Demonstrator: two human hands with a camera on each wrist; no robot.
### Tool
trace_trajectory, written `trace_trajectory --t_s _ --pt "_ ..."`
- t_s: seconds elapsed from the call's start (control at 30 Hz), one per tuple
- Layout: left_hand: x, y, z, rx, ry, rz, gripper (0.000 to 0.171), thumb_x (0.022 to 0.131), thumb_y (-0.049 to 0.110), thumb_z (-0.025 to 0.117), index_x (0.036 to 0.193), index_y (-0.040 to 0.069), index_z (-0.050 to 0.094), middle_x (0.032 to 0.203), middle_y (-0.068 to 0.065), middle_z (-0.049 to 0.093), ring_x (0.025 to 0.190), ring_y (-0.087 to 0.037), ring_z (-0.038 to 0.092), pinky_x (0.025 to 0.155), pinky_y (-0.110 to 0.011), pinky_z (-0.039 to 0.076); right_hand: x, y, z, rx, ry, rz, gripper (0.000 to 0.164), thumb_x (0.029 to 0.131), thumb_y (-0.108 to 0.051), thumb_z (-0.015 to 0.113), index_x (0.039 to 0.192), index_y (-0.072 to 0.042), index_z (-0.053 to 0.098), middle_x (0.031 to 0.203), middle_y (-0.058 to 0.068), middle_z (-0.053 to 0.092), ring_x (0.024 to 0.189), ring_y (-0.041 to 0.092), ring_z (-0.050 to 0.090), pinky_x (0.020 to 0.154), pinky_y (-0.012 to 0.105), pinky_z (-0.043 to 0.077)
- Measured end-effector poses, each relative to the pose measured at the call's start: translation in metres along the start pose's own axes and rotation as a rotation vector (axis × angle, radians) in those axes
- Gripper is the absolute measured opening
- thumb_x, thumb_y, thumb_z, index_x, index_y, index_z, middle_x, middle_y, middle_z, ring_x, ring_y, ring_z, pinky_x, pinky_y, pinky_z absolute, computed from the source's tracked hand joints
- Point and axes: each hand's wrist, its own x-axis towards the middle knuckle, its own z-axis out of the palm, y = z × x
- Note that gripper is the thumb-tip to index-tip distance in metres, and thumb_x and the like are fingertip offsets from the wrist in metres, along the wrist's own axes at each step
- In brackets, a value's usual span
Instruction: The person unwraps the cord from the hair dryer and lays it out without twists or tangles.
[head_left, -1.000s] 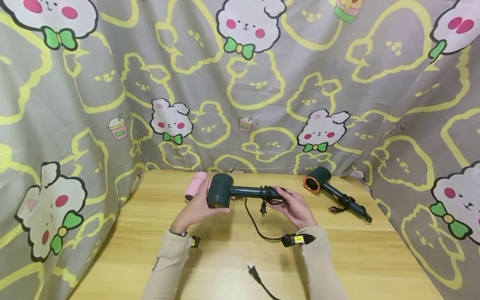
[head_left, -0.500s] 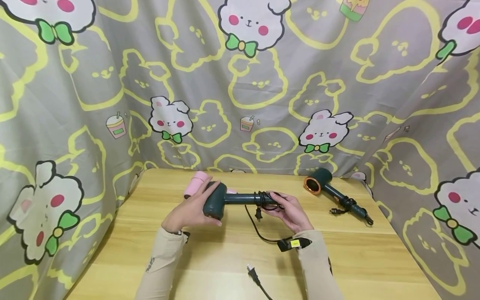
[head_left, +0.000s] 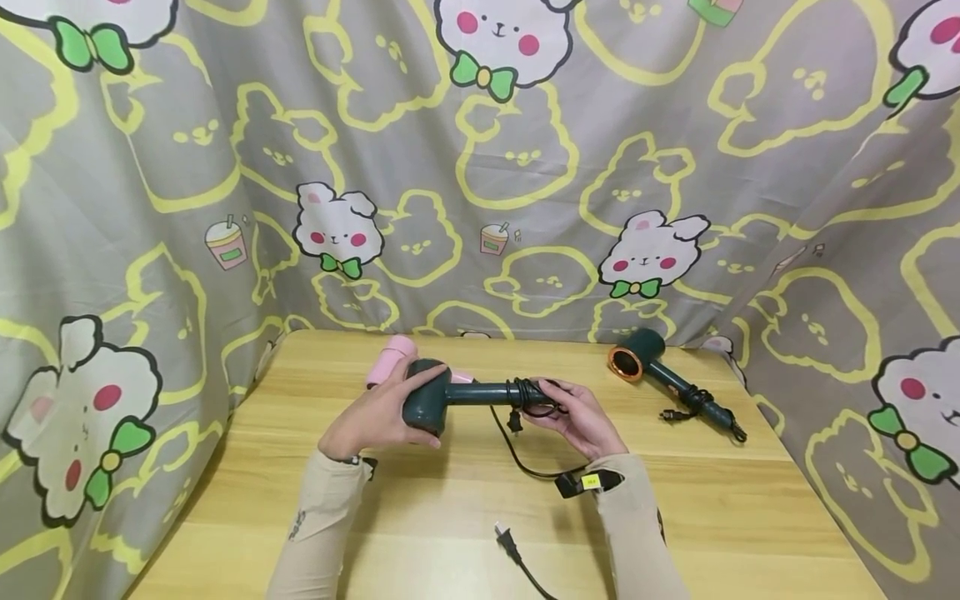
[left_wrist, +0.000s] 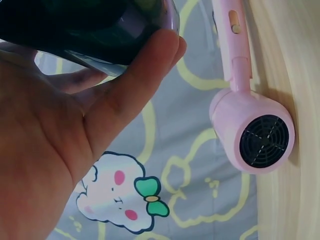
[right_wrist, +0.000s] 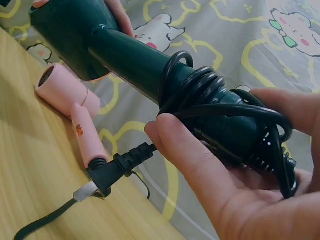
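A dark green hair dryer point(head_left: 480, 393) is held sideways above the table by both hands. My left hand point(head_left: 367, 423) grips its barrel from the left, thumb on the near side and fingers over the far side; part of the barrel also shows at the top of the left wrist view. At the handle's end, my right hand point(head_left: 591, 423) grips the handle and the black cord point(right_wrist: 202, 82) wound around it. The cord's two-prong plug point(right_wrist: 117, 167) dangles below the handle. Behind my left hand lies a pink hair dryer point(left_wrist: 247, 122), partly hidden in the head view.
On the table's back right lies a second green hair dryer point(head_left: 647, 348) with a copper-coloured ring and a wrapped cord. A black cord point(head_left: 517, 454) runs over the wooden table point(head_left: 427, 533), and a loose plug point(head_left: 508, 543) lies near the front. Patterned curtain point(head_left: 420, 167) surrounds the table.
Both hands have shifted the held hair dryer a little left and nearer to me, its barrel turning slightly. The left hand's fingers now reach farther over the barrel. The head view has tilted down slightly.
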Motion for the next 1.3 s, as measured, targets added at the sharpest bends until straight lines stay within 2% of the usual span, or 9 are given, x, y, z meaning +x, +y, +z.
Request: trace_trajectory --t_s 0.23,0.37,0.5,0.6,0.77,0.93,1.1,1.17,1.3 --pt "-0.002 0.001 -0.005 -0.028 0.001 0.012 0.107 0.061 0.062 0.095 0.154 0.035 0.048 0.154 -0.011 0.039 0.13 -0.03 0.054 0.101 -0.049 0.052 -0.002 -0.002 -0.005 -0.073 -0.056 0.013 0.034 0.111 -0.03 0.048 0.13 -0.009 0.067 0.124 0.008 0.07 0.106 0.022 0.075 0.101 0.047 0.056" --pt "-0.003 -0.001 -0.009 -0.047 0.01 0.038 0.106 0.061 0.062 0.094 0.153 0.035 0.049 0.158 -0.008 0.036 0.132 -0.03 0.052 0.098 -0.048 0.052 -0.005 -0.005 -0.011 -0.08 -0.132 0.031 0.053 0.112 -0.05 0.031 0.13 -0.018 0.069 0.115 0.0 0.078 0.105 0.02 0.077 0.098 0.043 0.058" --pt "-0.005 -0.003 -0.014 -0.058 0.033 0.064 0.104 0.061 0.059 0.096 0.152 0.034 0.051 0.161 -0.009 0.035 0.137 -0.029 0.043 0.096 -0.048 0.052 -0.006 -0.007 -0.019 -0.023 -0.164 0.045 0.061 0.111 -0.056 0.022 0.131 -0.019 0.067 0.115 0.0 0.079 0.105 0.023 0.077 0.094 0.04 0.06" --pt "-0.007 -0.004 -0.017 -0.072 0.046 0.078 0.102 0.062 0.053 0.098 0.151 0.033 0.052 0.16 -0.009 0.036 0.141 -0.029 0.037 0.096 -0.051 0.051 -0.006 -0.006 -0.025 -0.023 -0.126 0.052 0.05 0.112 -0.05 0.028 0.125 -0.022 0.068 0.116 0.0 0.079 0.105 0.023 0.077 0.095 0.041 0.06" --pt "-0.009 -0.003 -0.021 -0.098 0.048 0.088 0.101 0.062 0.048 0.099 0.151 0.032 0.052 0.159 -0.007 0.036 0.145 -0.03 0.033 0.099 -0.053 0.05 -0.006 0.0 -0.034 -0.157 -0.026 0.048 0.026 0.112 -0.031 0.045 0.12 -0.028 0.07 0.114 -0.007 0.074 0.101 0.017 0.076 0.1 0.044 0.057" --pt "-0.01 -0.004 -0.02 -0.116 0.048 0.089 0.1 0.063 0.044 0.099 0.151 0.033 0.052 0.16 -0.01 0.035 0.143 -0.03 0.035 0.096 -0.053 0.05 -0.006 0.006 -0.039 -0.289 0.001 0.086 0.024 0.109 -0.023 0.051 0.125 -0.02 0.068 0.119 -0.009 0.068 0.098 0.015 0.075 0.1 0.045 0.057" --pt "-0.01 -0.005 -0.021 -0.13 0.048 0.093 0.101 0.063 0.05 0.098 0.151 0.034 0.052 0.162 -0.006 0.032 0.145 -0.03 0.034 0.098 -0.052 0.05 -0.004 0.008 -0.04 -0.423 0.015 0.085 0.031 0.107 -0.01 0.047 0.129 0.003 0.065 0.104 -0.007 0.07 0.077 0.006 0.055 0.073 0.025 0.05" --pt "-0.01 -0.006 -0.022 -0.136 0.047 0.091 0.101 0.063 0.05 0.098 0.151 0.035 0.051 0.162 -0.004 0.031 0.146 -0.03 0.033 0.099 -0.053 0.049 -0.003 0.007 -0.04 -0.456 0.054 0.064 0.028 0.107 -0.008 0.048 0.121 0.006 0.068 0.1 -0.003 0.071 0.077 0.007 0.05 0.071 0.023 0.044" --pt "-0.01 -0.006 -0.022 -0.134 0.037 0.093 0.102 0.063 0.051 0.098 0.152 0.035 0.051 0.162 -0.006 0.032 0.145 -0.03 0.034 0.1 -0.054 0.049 -0.005 0.002 -0.04 -0.459 0.14 0.046 0.024 0.11 -0.016 0.05 0.108 -0.003 0.07 0.1 -0.002 0.067 0.088 0.007 0.055 0.082 0.026 0.052"
